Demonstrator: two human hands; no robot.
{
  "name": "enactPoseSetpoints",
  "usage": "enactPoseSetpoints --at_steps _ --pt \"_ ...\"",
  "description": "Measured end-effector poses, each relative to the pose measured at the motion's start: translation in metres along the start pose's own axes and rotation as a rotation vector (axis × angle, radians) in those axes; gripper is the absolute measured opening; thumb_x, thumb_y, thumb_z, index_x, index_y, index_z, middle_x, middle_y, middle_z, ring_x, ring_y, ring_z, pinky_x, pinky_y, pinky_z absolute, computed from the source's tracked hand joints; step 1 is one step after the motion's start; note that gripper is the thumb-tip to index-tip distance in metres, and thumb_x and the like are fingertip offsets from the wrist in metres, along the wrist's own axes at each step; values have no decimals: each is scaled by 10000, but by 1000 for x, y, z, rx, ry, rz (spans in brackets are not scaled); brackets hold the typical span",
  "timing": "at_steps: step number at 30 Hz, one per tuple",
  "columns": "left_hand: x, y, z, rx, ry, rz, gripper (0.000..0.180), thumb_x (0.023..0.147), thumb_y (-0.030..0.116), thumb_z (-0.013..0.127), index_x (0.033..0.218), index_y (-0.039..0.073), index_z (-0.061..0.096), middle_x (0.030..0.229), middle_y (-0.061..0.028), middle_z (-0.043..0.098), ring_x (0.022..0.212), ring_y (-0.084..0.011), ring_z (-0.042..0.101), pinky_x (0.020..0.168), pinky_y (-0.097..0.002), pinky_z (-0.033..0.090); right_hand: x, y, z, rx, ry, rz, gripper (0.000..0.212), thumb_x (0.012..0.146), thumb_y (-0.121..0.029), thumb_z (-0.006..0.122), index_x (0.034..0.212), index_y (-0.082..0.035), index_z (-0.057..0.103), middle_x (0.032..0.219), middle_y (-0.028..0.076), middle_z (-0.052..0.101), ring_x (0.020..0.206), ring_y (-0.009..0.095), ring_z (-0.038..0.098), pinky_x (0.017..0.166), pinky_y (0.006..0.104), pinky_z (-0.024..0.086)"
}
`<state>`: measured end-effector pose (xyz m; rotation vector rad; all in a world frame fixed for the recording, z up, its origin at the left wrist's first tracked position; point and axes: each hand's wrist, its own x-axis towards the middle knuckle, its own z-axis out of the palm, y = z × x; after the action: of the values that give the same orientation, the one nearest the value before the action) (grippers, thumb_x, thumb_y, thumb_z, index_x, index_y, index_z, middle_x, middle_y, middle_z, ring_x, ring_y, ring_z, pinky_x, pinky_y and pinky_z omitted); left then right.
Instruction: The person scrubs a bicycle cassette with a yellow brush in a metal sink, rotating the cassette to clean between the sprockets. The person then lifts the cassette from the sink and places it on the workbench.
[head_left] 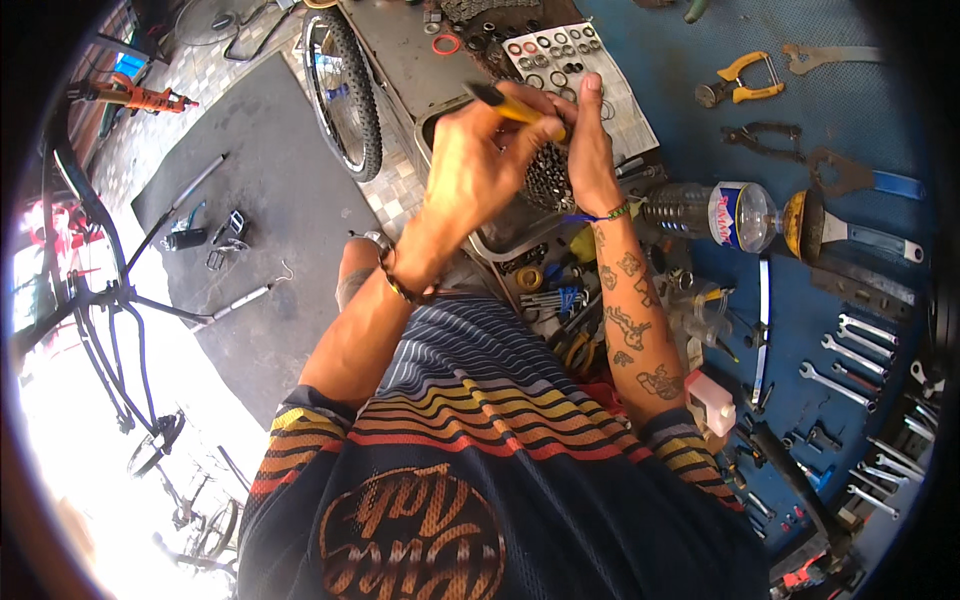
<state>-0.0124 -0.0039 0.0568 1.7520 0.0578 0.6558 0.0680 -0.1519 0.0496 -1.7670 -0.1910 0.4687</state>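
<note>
My left hand [470, 165] is closed round a yellow-handled tool [515, 106] with a black end; its kind does not show clearly. Close against it, my right hand [594, 155] is raised on edge, one digit pointing up and other fingers curled in toward the tool. What those fingers hold is hidden between the two hands. Just below both hands is a dark bicycle cassette [547, 180] with stacked toothed sprockets. It sits over a metal tray [490, 240], partly covered by my left wrist.
A white sheet [625, 105] with rings and small parts lies beyond my hands. On the blue bench to the right are yellow-handled cutters [745, 80], a plastic bottle [735, 215] and several wrenches [840, 385]. A bicycle wheel [345, 95] and frame [115, 295] stand left.
</note>
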Motion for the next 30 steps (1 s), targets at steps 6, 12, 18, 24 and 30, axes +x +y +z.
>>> enactPoseSetpoints --at_steps 6,12,18,24,30 --pt "2 3 1 -56 28 -14 208 1024 189 790 1131 11 777 1004 -91 828 935 -143 770 819 -312 597 12 0 0 63 -64 -48 1032 1085 -805 207 1564 47 539 1559 169 587 1444 246 527 1271 375 304" --pt "7 -14 5 -86 16 -75 202 1039 174 771 1142 0 758 966 -63 819 865 -104 720 782 -279 569 10 2 -5 -92 -33 -124 1033 1094 -789 191 1587 63 504 1556 201 588 1466 260 514 1279 393 301" --pt "9 -14 5 -94 84 -229 173 980 122 808 1118 23 775 870 -111 816 809 -191 791 748 -361 618 15 3 0 -183 59 -139 1033 1095 -783 243 1452 120 595 1387 285 682 1319 371 635 1123 411 462" --pt "18 -24 -1 -120 99 -243 179 1001 161 789 1106 18 761 889 -113 818 742 -141 738 686 -332 578 13 7 -5 -386 104 -105 869 1136 -688 306 1170 78 716 975 274 728 939 370 695 876 457 519" --pt "20 -48 2 -271 99 -197 196 1029 201 779 1135 39 752 866 -41 792 715 -114 677 655 -291 541 3 4 -4 -454 87 -189 540 1163 -466 458 1218 -10 742 955 280 733 930 441 741 803 479 541"
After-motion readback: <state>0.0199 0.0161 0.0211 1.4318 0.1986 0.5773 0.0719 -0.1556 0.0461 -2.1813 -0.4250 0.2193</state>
